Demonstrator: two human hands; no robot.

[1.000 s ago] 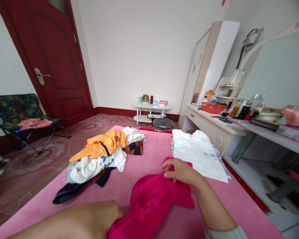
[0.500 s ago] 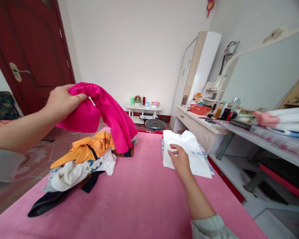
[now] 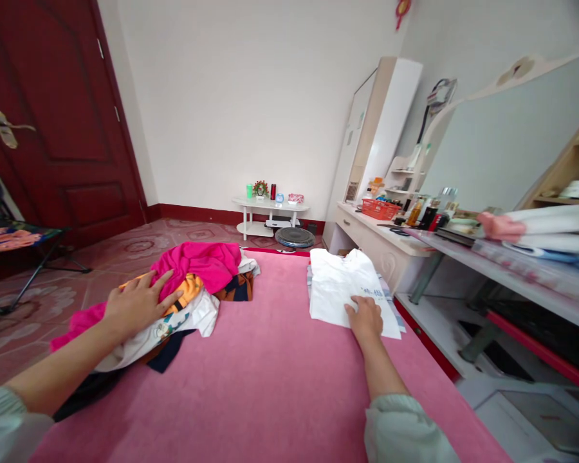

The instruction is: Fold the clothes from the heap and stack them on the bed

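My left hand lies with spread fingers on a loose heap of clothes at the left. A bright pink garment is draped across the top of that heap. Under it show an orange garment, a white garment with a printed figure and dark and brown pieces. On the right, my right hand touches the lower part of a folded white T-shirt with dark lettering, its fingers slightly bent and holding nothing. Grey striped cloth peeks out beneath the T-shirt.
Both lots of clothing rest on a pink bed cover. A small white table stands by the far wall. To the right are a dressing table with a red basket and a shelf. A folding chair is at the left.
The pink garment has come down from my raised left hand onto the heap, and the hand has opened and lowered. My right hand has shifted slightly lower over the T-shirt.
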